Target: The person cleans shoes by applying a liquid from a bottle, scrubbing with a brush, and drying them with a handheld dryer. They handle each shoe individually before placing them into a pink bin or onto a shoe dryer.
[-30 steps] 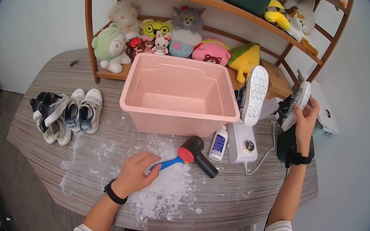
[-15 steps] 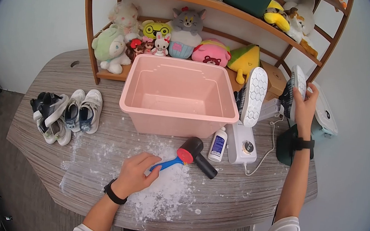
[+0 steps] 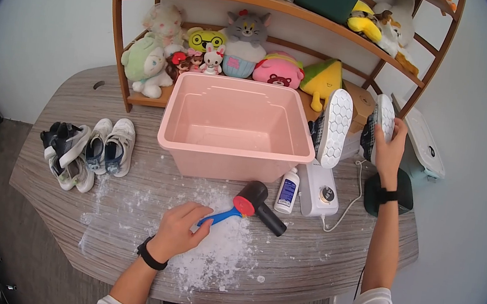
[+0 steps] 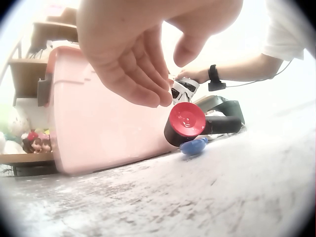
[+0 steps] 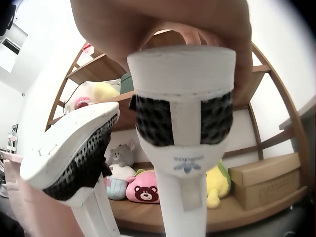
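Note:
My right hand (image 3: 389,148) grips a black-and-white shoe (image 5: 181,118), sole up, at the right of the table. In the right wrist view the shoe sits over an upright white post (image 5: 185,212) of the shoe dryer (image 3: 318,192). A second shoe (image 3: 335,127) stands sole up on the other post. My left hand (image 3: 183,229) hovers low over the table with fingers loosely bent. Below its fingertips is a brush's blue handle (image 4: 194,146), lying against a black hair dryer (image 3: 259,197) with a red round end.
A pink tub (image 3: 232,166) stands mid-table before a shelf of plush toys (image 3: 245,41). White powder (image 3: 214,259) covers the front. A white bottle (image 3: 287,191) is beside the shoe dryer, whose cord (image 3: 354,209) trails right. Several shoes (image 3: 86,153) sit at left, a dark green container (image 3: 394,196) at right.
My right hand first raised the tilted shoe, then brought it left and down over the dryer post. My left hand has stayed in place.

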